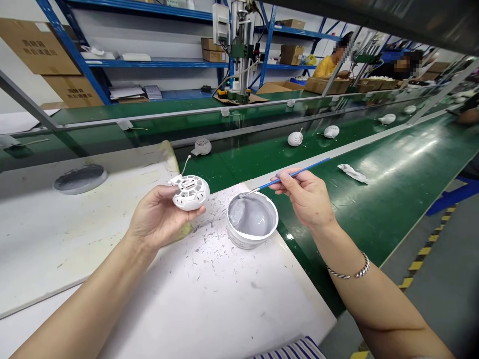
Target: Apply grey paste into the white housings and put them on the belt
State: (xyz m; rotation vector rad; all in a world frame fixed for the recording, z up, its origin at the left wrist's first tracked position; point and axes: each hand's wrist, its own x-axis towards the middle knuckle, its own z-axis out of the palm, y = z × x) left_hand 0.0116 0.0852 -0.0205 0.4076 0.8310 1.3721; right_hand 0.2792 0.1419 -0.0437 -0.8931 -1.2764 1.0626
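A round white plastic housing [191, 193] with slotted openings and a short cable sticking up rests in my left hand [159, 214], whose fingers are closed round its edge. My right hand [305, 197] pinches a thin blue-handled paintbrush [275, 182]. The brush tip is over the left rim of a white tub [251, 244], which holds grey paste [258, 217]. Between my two hands, the tub stands on a white board [209, 294] speckled with grey flecks.
On the left, a round grey-stained lid [80, 179] lies on another white board [33, 239]. Several white housings [295, 138] sit along the green conveyor belt [239, 164]. A small white packet [353, 174] lies on the green bench at right. People work at the far right.
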